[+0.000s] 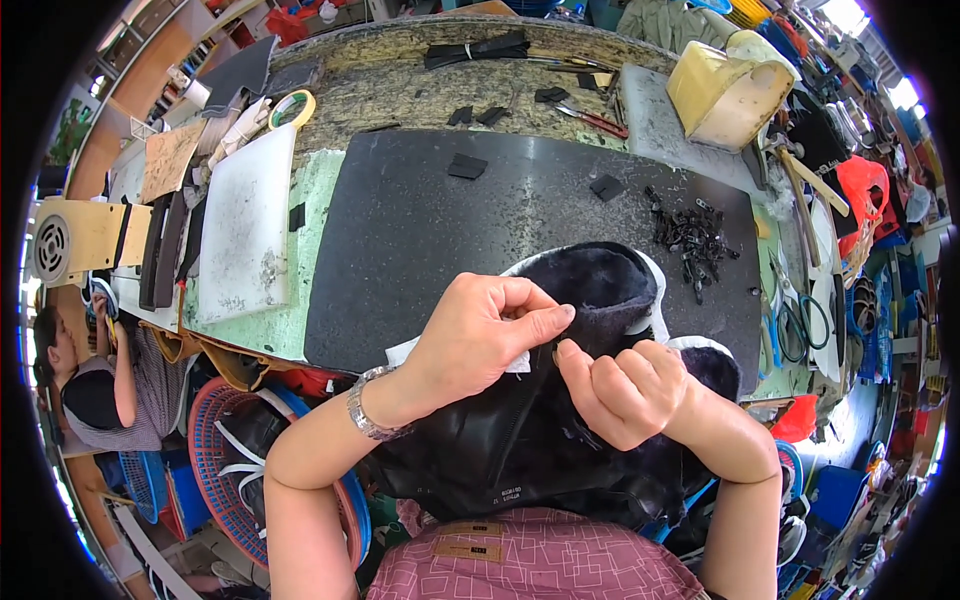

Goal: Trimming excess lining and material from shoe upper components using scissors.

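Note:
A black leather boot (455,450) with dark fluffy lining (585,278) and a whitish edge lies across my lap and against the bench. My left hand (490,330) is closed in a pinch, thumb against forefinger, over the lined opening. Close beside it, lower and to the right, my right hand (630,392) is curled with the thumb pressed to the forefinger. Whatever sits between the fingertips is too small to make out. Below the left hand runs a zip-like line in the leather. Another lined opening (708,366) shows right of my right hand.
Small black metal pieces (695,238) are heaped on the dark board (430,220). Scissors (790,312) lie at the right, a white slab (245,220) and tape roll (292,109) at the left. A yellowish container (728,90) stands far right. A co-worker (120,385) sits left, behind a basket (205,440).

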Demonstrator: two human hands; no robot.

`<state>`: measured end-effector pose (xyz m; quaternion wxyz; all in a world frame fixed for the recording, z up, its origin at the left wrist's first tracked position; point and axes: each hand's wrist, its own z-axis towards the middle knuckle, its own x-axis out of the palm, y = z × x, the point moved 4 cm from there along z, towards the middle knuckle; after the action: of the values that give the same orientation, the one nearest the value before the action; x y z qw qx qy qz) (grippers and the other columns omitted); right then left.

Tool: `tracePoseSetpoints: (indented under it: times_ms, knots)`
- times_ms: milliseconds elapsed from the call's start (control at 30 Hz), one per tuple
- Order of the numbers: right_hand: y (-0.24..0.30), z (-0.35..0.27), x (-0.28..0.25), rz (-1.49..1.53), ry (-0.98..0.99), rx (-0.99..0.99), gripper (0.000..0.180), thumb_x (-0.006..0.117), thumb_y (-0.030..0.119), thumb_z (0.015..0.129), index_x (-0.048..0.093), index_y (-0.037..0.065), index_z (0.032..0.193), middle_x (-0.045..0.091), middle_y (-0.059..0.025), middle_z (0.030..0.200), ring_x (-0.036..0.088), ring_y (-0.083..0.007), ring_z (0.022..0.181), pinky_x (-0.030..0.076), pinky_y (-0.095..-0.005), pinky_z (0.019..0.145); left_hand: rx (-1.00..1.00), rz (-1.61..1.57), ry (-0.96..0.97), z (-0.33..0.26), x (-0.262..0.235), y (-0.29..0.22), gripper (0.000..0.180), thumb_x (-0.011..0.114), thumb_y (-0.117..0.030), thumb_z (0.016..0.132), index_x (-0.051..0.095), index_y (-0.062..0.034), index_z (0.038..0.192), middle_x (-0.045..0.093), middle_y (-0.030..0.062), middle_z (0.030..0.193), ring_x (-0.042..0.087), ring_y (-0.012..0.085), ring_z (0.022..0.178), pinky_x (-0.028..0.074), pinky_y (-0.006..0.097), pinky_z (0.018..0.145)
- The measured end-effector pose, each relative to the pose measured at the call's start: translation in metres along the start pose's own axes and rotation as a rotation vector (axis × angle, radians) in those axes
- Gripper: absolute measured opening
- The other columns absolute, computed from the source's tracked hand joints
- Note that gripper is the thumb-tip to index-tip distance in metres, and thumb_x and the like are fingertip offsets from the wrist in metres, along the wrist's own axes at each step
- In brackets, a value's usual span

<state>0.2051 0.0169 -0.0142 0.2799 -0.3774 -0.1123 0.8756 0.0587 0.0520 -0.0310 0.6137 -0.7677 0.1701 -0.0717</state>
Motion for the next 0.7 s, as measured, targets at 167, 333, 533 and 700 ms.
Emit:
tracePoseSetpoints:
  times_ms: [167,333,533,700]
  knots:
    - [0.002,-0.002,0.001,0.018,0.012,-0.009,0.016,0.064,0.003,0.062,0.064,0.001,0.078,0.035,0.0039,0.060,0.032,-0.0036,0.045,0.021,-0.0184,0.038,-0.002,-0.042,-0.008,0.000,0.003,0.008,0.019,0.064,-0.018,0.083,0.063,0.0008,0.079,0.055,-0.0049,0.065,0.043,0.0004,0.060,0.035,0.018,0.051]
    - [0.011,-0.009,-0.003,0.068,-0.078,-0.094,0.019,0.064,0.008,0.059,0.063,0.005,0.078,0.038,0.0027,0.064,0.036,-0.0062,0.048,0.025,-0.0203,0.043,-0.009,-0.097,0.018,0.000,0.008,0.008,0.016,0.061,-0.016,0.085,0.061,-0.0008,0.080,0.052,-0.0063,0.066,0.042,-0.0002,0.060,0.034,0.017,0.051]
    - [0.009,-0.014,-0.003,0.069,-0.082,-0.063,0.021,0.061,0.012,0.060,0.063,0.005,0.080,0.037,0.0022,0.065,0.037,-0.0070,0.049,0.026,-0.0207,0.044,-0.039,-0.170,0.075,0.004,0.008,0.010,0.015,0.060,-0.016,0.086,0.061,-0.0022,0.080,0.050,-0.0072,0.066,0.041,-0.0006,0.060,0.032,0.017,0.051]
    - [0.001,-0.008,-0.005,0.083,-0.029,-0.067,0.025,0.059,0.016,0.060,0.062,0.005,0.082,0.042,-0.0002,0.070,0.044,-0.0107,0.057,0.038,-0.0245,0.055,-0.004,-0.090,0.161,0.007,0.010,0.005,0.015,0.061,-0.015,0.084,0.060,-0.0010,0.078,0.050,-0.0064,0.064,0.041,0.0002,0.059,0.033,0.018,0.050]
